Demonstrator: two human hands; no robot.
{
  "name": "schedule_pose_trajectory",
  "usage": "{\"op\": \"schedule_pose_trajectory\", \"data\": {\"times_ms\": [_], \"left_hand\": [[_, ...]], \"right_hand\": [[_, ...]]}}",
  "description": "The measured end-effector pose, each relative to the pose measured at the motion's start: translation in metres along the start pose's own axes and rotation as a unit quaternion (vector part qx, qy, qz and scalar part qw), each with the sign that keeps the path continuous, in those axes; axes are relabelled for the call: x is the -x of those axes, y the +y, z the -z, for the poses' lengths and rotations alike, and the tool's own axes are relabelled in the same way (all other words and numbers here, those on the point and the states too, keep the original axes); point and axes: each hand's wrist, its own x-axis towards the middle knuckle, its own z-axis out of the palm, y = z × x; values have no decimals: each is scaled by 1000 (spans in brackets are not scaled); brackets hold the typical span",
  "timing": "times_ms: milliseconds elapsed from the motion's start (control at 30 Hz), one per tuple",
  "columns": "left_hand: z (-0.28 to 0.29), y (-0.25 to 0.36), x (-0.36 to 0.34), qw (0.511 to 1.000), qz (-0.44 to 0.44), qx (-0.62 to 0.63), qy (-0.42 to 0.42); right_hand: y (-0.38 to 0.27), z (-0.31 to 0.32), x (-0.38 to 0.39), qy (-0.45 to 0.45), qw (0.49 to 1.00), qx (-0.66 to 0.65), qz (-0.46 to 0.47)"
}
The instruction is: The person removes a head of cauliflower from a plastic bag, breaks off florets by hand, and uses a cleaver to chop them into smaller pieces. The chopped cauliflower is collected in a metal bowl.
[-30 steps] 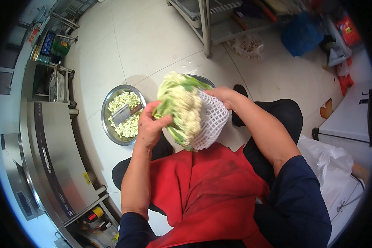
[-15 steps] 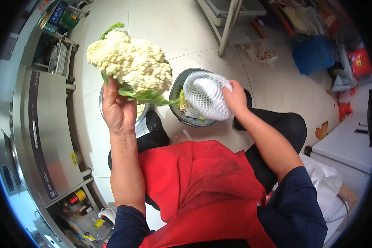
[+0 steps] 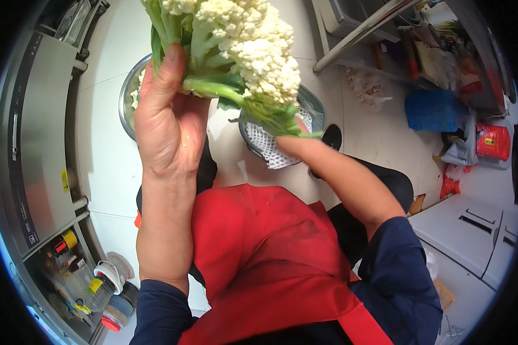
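My left hand (image 3: pixel 170 123) is closed on a cauliflower (image 3: pixel 253 49) with green leaves and thick stems, raised at the top middle of the head view. My right hand (image 3: pixel 290 144) is low over a dark bin (image 3: pixel 319 115), beside white foam netting (image 3: pixel 273 155) lying in it; its fingers are hidden behind the cauliflower's leaves. A steel bowl (image 3: pixel 124 109) with cut florets stands on the floor left of my left hand, partly cut off from view by it.
Steel cabinet (image 3: pixel 40 132) at left, with a low shelf of bottles (image 3: pixel 98 293) below. Metal rack (image 3: pixel 351 34) at top right, near a pale bag (image 3: pixel 367 86), blue bag (image 3: pixel 434 109) and red package (image 3: pixel 492 141). White appliance (image 3: pixel 460 230) at lower right; my feet are beside the bin.
The cauliflower has come out of its netting in my left hand and is now raised nearer the camera. My right hand has carried the netting away and lowered it into the bin.
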Motion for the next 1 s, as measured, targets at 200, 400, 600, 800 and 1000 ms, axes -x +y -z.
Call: {"op": "schedule_pose_trajectory", "data": {"times_ms": [200, 400, 600, 800, 1000], "left_hand": [[15, 10, 12, 999, -19, -21, 24], [51, 27, 42, 992, -3, -38, 121], [46, 11, 43, 982, -2, -89, 165], [19, -30, 19, 967, 22, -189, 171], [17, -83, 20, 952, 84, -254, 151]], "right_hand": [[-1, -9, -34, -127, 965, 227, 19], [5, -31, -43, -181, 943, 278, 29], [8, -38, -41, -249, 924, 288, 27], [10, -56, -42, -111, 965, 231, 57], [73, 13, -11, 53, 983, -46, 170]]}}
